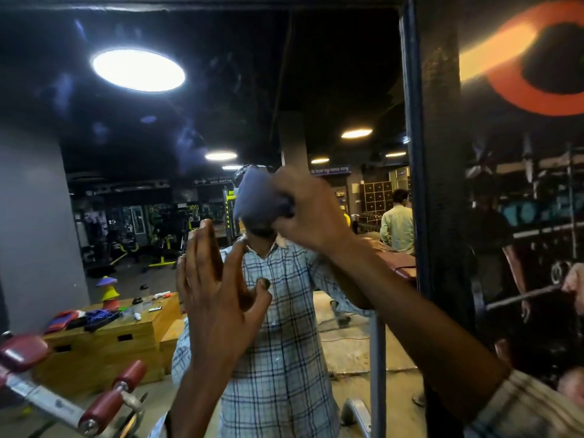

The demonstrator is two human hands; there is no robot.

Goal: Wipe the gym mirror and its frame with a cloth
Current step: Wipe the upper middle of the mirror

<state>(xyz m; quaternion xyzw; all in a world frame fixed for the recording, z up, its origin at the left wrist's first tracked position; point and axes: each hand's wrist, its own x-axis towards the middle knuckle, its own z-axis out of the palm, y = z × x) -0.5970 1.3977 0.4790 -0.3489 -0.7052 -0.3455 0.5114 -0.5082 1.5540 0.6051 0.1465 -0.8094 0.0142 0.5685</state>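
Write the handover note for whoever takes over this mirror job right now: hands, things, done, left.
Left hand: open, fingers straight, raised at the mirror glass, holding nothing.
Right hand: grips the bunched blue cloth and presses it on the middle of the glass.
Done: wiping is under way mid-glass. I cannot tell how much is clean.
Left: hazy smudges show on the upper glass. No hand is on the dark frame, right of the cloth.
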